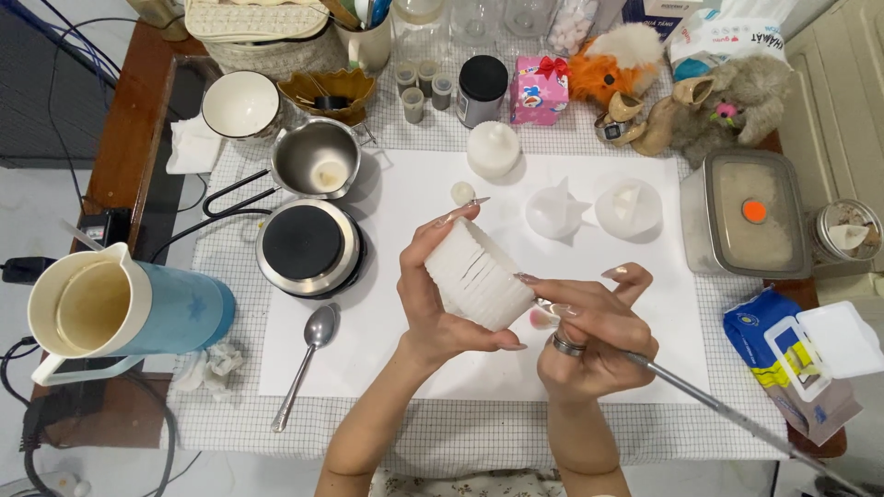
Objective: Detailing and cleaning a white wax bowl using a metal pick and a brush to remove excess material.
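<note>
Right hand (589, 331): nearest cam, clenched on thin metal tool (700, 394); shaft runs off to lower right, tip at mould's near edge.
Left hand (442, 294): wrapped round white ribbed mould (479, 283), thumb under, fingers over top, grasping it firmly.
Mould position: held up off tabletop (460, 433), over middle of white paper sheet (396, 322), tilted toward right hand.
Handling (judgement): looks light, prob. soft silicone w/ slits down the side; walls likely flex if squeezed, so grip best spread round the body, not pinched at rim. Ribs give some hold; not fragile.
Spoon (308, 359): lies on sheet's left edge, well apart from hands.
Hot plate (308, 247): left of mould, small steel pot (318, 158) behind it.
Blue jug (129, 308): far left, open top.
Clear star-shaped moulds (589, 210): two, beyond hands on sheet.
Lidded container (746, 216): right, orange dot on lid.
Blue packet (796, 359): right edge, near tool's shaft; closest thing in the way.
Back row: jars, pink box, plush toys, clear of hands.
</note>
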